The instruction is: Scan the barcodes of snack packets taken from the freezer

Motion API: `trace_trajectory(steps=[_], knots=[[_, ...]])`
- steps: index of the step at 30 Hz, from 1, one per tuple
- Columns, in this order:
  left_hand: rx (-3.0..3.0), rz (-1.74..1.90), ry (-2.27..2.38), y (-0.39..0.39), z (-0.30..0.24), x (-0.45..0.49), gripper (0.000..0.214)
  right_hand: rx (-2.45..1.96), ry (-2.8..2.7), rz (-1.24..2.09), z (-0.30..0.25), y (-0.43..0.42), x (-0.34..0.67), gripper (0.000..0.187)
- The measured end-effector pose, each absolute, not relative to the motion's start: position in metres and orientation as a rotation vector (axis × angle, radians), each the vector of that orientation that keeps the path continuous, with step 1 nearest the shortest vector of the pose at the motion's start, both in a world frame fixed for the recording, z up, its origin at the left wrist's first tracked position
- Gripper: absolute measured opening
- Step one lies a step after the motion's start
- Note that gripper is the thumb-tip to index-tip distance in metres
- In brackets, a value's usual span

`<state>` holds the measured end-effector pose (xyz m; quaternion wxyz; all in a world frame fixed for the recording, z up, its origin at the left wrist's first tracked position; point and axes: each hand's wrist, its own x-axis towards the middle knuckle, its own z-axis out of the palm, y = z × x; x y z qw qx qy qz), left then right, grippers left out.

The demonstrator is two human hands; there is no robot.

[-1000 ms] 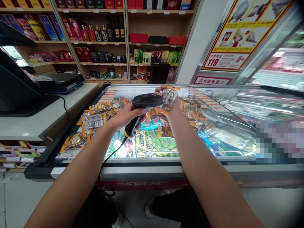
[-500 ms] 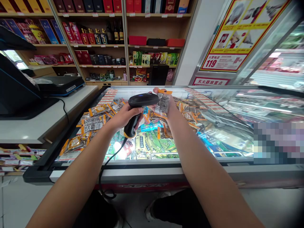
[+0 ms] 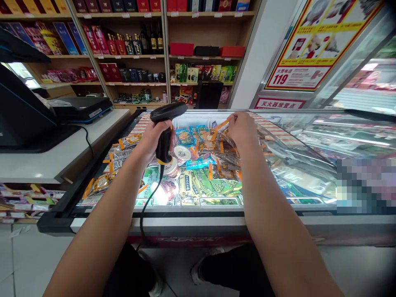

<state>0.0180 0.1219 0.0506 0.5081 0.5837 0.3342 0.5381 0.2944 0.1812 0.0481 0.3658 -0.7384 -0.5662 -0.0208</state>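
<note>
My left hand (image 3: 154,138) is wrapped round the handle of a black barcode scanner (image 3: 168,111), whose cable hangs down over the freezer's front edge. With fingers closed, my right hand (image 3: 244,128) is at the far right of the open freezer section, at the orange edge of a clear snack packet (image 3: 221,128). Its fingertips are partly hidden. Similar orange-edged packets (image 3: 213,147) lie beneath and around it. Between my hands are round tubs (image 3: 182,153), blue packets (image 3: 199,162) and green packets (image 3: 206,183).
A chest freezer (image 3: 192,222) with a glass lid (image 3: 297,152) spans the front. At left a counter (image 3: 34,165) bears a scale (image 3: 83,108) and a dark screen (image 3: 21,107). Shelves (image 3: 133,56) of boxes and bottles stand behind; a poster (image 3: 321,45) hangs at right.
The scanner has moved left and up, away from the packet. My right hand has moved right and turned its back to me, bringing the packet down among the others.
</note>
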Motion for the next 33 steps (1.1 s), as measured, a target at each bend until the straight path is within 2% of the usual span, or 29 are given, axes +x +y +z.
trace_trajectory(steps=[4, 9, 12, 14, 17, 23, 28, 33], knots=[[1.355, 1.378, 0.932, 0.123, 0.059, 0.008, 0.038, -2.001, -1.466, -0.074, 0.039, 0.183, 0.296, 0.017], [1.263, 1.553, 1.044, 0.138, 0.060, -0.013, 0.044, -1.777, -1.684, -0.158, 0.028, 0.179, 0.247, 0.032], [1.203, 1.687, 1.127, 0.147, 0.059, -0.024, 0.043, -1.402, -2.028, 0.013, 0.010, 0.171, 0.195, 0.030], [1.144, 1.762, 1.168, 0.151, 0.058, -0.029, 0.041, -1.243, -2.151, 0.222, -0.007, 0.169, 0.162, 0.037], [1.026, 1.858, 1.170, 0.153, 0.057, -0.030, 0.036, -1.344, -2.028, 0.458, -0.026, 0.178, 0.125, 0.056], [0.978, 1.838, 1.132, 0.157, 0.052, -0.024, 0.040, -1.733, -1.884, 0.487, -0.030, 0.222, 0.097, 0.077], [1.058, 1.813, 1.127, 0.155, 0.049, -0.017, 0.042, -1.696, -1.911, 0.430, -0.031, 0.235, 0.094, 0.068], [1.149, 1.772, 1.122, 0.153, 0.047, -0.010, 0.028, -1.673, -1.793, 0.484, -0.032, 0.229, 0.104, 0.076]])
